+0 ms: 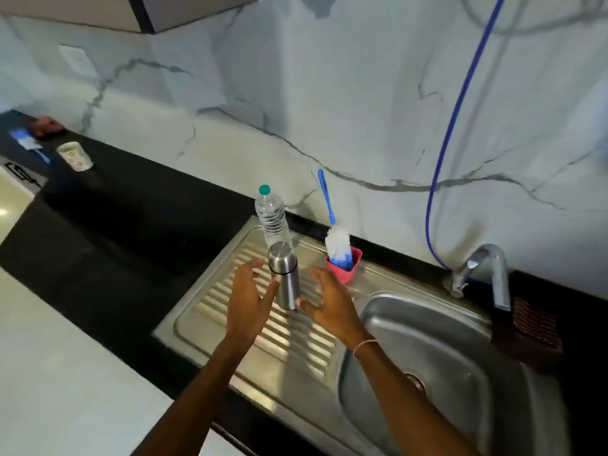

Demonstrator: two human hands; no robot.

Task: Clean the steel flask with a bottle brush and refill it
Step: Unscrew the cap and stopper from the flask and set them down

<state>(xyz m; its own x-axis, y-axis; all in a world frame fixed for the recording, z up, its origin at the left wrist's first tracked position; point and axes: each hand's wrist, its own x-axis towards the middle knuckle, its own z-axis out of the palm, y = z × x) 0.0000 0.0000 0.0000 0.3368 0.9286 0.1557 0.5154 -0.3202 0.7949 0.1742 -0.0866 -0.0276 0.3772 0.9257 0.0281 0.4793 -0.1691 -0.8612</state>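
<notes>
**Fig. — Steel flask on drainboard, both hands flanking it**

Head view. Steel flask [285, 281] stands upright, cap on, on the ribbed drainboard [230, 311] left of the sink basin [427, 340]. L hand [248, 301] is just beside the flask on its left, fingers spread and relaxed, gripping nothing; thumb tip is very near the flask wall, contact can't be told. R hand [330, 307] mirrors it on the right, fingers likewise apart, thumb near the flask base; thin bracelet [363, 344] at the wrist. Directly behind the flask: clear plastic water bottle [272, 218] w/ green cap, upright. To the right of that, bottle brush [337, 241], white/blue bristles, blue handle up, stands head-down in a pink cup [345, 271] at the drainboard's back edge. Tap [487, 268] sits behind the basin; blue hose [454, 126] runs up the marble wall. Far left on the black counter [115, 225]: a paper cup [75, 156].
</notes>
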